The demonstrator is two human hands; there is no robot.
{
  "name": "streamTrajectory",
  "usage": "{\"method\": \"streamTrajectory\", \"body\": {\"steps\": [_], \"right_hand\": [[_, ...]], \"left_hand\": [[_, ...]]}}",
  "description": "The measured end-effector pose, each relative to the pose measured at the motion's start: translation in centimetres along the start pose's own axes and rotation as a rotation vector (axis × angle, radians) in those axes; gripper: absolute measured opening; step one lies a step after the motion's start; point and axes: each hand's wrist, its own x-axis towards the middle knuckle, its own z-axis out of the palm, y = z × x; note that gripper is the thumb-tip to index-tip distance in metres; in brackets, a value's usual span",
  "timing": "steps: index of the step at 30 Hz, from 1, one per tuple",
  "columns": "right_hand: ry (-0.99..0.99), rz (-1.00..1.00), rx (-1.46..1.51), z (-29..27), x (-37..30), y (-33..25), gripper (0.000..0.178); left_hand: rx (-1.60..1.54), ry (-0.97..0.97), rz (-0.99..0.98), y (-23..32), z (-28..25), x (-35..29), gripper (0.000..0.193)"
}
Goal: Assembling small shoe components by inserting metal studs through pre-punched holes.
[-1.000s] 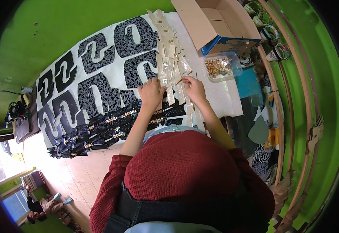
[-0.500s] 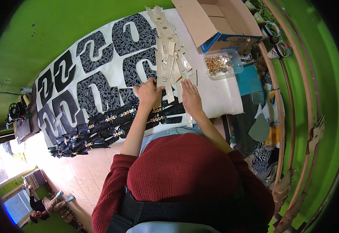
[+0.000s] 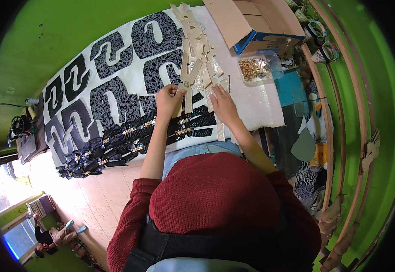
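A pile of beige, crocodile-textured straps [image 3: 199,56] runs away from me across the white-covered table. At its near end my left hand [image 3: 167,102] pinches a beige strap [image 3: 188,102], thumb and fingers closed at its edge. A small metallic ornament [image 3: 186,84] sits on the straps just by those fingertips. My right hand [image 3: 224,106] lies with its fingers stretched over the right side of the pile, resting on another beige strap [image 3: 220,129]. Black shiny straps with gold ornaments [image 3: 129,131] spread in rows beneath and left of my left hand.
Black patterned cut-out pieces [image 3: 159,34] cover the table's left side. A clear plastic box of gold ornaments [image 3: 256,70] stands at the right, before an open cardboard box [image 3: 270,27]. Wooden rails [image 3: 338,113] line the right wall. A person [image 3: 55,238] is far off, lower left.
My left hand has moved slightly away from me and left, shifting the near strap and its ornament. The right hand stays flat, a little farther from me.
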Motion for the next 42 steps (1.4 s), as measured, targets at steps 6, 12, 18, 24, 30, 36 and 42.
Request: {"method": "streamTrajectory", "body": {"steps": [6,12,18,24,30,36,42], "right_hand": [[0.138,-0.118,-0.263,1.7,-1.3,0.3,0.054],[0.069,-0.063,-0.01,0.8,-0.5,0.5,0.049],[0.167,0.142,0.752,-2.3,1.4,1.6,0.039],[-0.083,0.409,1.14,-5.8,-0.2,-0.9,0.039],[0.026,0.406,1.031,-4.6,-3.1,2.3,0.034],[0.023,0.392,0.886,-2.1,-4.6,5.2,0.028],[0.059,0.346,0.608,-0.8,-4.6,6.3,0.03]], "left_hand": [[-0.188,-0.019,-0.024,-0.2,-0.3,-0.6,0.029],[-0.563,-0.103,-0.042,-0.5,-0.9,-0.8,0.027],[-0.851,-0.285,-0.056,2.8,-0.8,-2.4,0.034],[-0.845,-0.398,-0.063,3.5,4.2,-5.0,0.038],[-0.806,-0.583,-0.06,2.5,7.4,-7.1,0.04],[-0.414,-0.651,-0.052,1.6,8.4,-7.5,0.046],[-0.35,-0.562,-0.006,1.7,8.9,-8.1,0.044]]}}
